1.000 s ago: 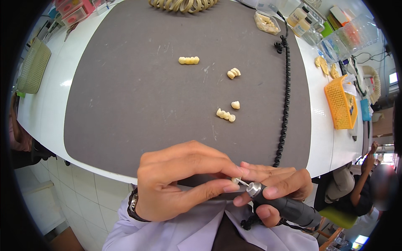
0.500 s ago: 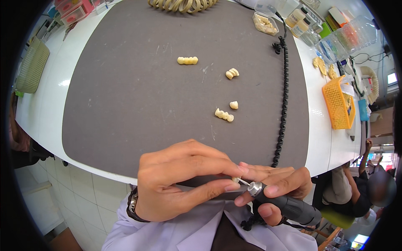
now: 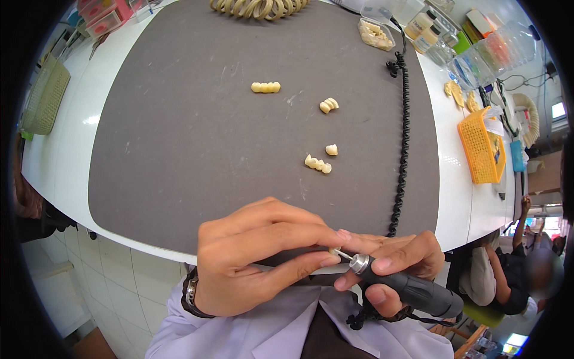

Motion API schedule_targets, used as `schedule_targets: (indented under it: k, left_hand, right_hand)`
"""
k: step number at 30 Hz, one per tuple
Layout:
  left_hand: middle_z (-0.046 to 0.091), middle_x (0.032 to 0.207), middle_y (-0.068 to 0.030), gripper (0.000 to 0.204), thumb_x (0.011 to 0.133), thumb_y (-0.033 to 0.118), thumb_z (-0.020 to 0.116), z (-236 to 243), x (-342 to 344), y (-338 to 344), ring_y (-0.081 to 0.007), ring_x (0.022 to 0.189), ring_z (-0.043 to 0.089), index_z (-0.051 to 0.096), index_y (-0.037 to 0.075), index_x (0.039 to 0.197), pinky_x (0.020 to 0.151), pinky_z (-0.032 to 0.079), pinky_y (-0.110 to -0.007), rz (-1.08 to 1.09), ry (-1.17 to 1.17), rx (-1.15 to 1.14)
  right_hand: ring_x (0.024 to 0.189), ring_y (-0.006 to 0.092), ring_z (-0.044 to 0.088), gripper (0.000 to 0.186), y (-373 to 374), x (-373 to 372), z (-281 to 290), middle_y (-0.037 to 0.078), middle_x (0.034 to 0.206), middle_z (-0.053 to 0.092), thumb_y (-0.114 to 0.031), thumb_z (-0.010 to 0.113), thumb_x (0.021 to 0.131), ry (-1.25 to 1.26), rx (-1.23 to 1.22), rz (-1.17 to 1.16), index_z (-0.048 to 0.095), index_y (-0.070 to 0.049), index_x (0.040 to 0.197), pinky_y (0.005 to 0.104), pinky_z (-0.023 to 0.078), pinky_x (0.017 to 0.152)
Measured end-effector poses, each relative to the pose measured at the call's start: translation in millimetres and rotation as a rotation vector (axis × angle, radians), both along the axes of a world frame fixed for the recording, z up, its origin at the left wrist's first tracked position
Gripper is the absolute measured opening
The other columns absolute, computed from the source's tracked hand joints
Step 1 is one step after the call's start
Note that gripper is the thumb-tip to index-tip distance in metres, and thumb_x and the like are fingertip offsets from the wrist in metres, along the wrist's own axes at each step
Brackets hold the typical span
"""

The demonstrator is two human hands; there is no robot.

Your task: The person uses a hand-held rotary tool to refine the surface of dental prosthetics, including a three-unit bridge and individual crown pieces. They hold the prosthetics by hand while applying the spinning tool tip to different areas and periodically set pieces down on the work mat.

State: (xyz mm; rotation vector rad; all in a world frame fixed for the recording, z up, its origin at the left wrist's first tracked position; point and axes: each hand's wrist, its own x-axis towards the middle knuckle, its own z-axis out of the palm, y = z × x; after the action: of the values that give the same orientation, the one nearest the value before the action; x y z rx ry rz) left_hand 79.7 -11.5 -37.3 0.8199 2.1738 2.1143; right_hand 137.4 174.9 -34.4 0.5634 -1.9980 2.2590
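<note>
Between thumb and fingertips, my left hand (image 3: pixel 257 257) pinches a small cream dental crown (image 3: pixel 334 251), mostly covered by the fingers. My right hand (image 3: pixel 412 254) is wrapped round a black rotary handpiece (image 3: pixel 415 292) with a silver collar. Its thin bur (image 3: pixel 343 255) points left and reaches the crown; whether it touches cannot be made out. The hands' fingertips meet just above the bur. Beyond them on the grey mat (image 3: pixel 179 137) lie a yellowish dental bridge (image 3: pixel 265 87), a small group of tooth pieces (image 3: pixel 329 106), a single crown (image 3: pixel 332 149) and another bridge (image 3: pixel 318 164).
A coiled black cord (image 3: pixel 403 137) runs along the mat's right side. An orange basket (image 3: pixel 478 149), a clear box of tooth pieces (image 3: pixel 375 35) and jars (image 3: pixel 421 24) stand right. A green basket (image 3: pixel 46 96) is left, a beige coiled hose (image 3: pixel 260 7) far. A person (image 3: pixel 508 263) sits at right.
The handpiece has turned slightly in my right hand's grip, its collar edging left and up. The crown is tilted a little differently. The mat's objects appear shifted slightly left with the view.
</note>
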Motion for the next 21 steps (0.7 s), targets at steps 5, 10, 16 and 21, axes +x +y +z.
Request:
schedule_targets:
  k: [5, 10, 16, 21]
  left_hand:
    - [0.066, 0.078, -0.008, 0.023, 0.067, 0.0, 0.074, 0.7, -0.3, -0.4, -0.0152, 0.067, 0.062, 0.07, 0.003, 0.089, 0.056, 0.048, -0.024, -0.039, 0.003, -0.004]
    - [0.066, 0.079, -0.0077, 0.022, 0.067, 0.0, 0.074, 0.6, -1.0, -0.2, -0.0151, 0.068, 0.062, 0.07, 0.003, 0.089, 0.056, 0.048, -0.024, -0.034, 0.011, 0.006]
    - [0.066, 0.079, -0.0074, 0.022, 0.067, 0.001, 0.074, 2.3, -0.7, 0.1, -0.0151, 0.069, 0.062, 0.07, 0.004, 0.089, 0.058, 0.049, -0.024, -0.039, -0.009, -0.002]
    - [0.066, 0.078, -0.0075, 0.022, 0.067, 0.001, 0.074, 1.6, -0.4, -0.1, -0.0156, 0.068, 0.062, 0.07, 0.004, 0.089, 0.057, 0.049, -0.024, -0.015, -0.002, -0.009]
  right_hand:
    - [0.085, 0.0382, 0.065, 0.025, 6.3, -0.3, -1.8, 0.035, 0.079, 0.061, -0.004, 0.059, 0.081, 0.05, 0.042, 0.036, 0.04, 0.001, 0.096, 0.0564, 0.04, 0.089]
    - [0.101, 0.041, 0.057, 0.023, -1.9, 3.6, 2.1, 0.031, 0.079, 0.063, 0.004, 0.066, 0.073, -0.095, -0.202, -0.046, 0.054, 0.005, 0.093, 0.0539, 0.035, 0.095]
    - [0.104, 0.0429, 0.055, 0.023, 4.7, 0.1, 2.5, 0.026, 0.072, 0.064, 0.001, 0.065, 0.075, -0.055, -0.212, -0.005, 0.053, 0.003, 0.094, 0.055, 0.032, 0.097]
    - [0.103, 0.0489, 0.053, 0.026, 14.6, -6.5, 1.1, 0.023, 0.066, 0.064, -0.004, 0.057, 0.082, 0.059, 0.091, 0.137, 0.037, 0.001, 0.099, 0.0575, 0.028, 0.097]
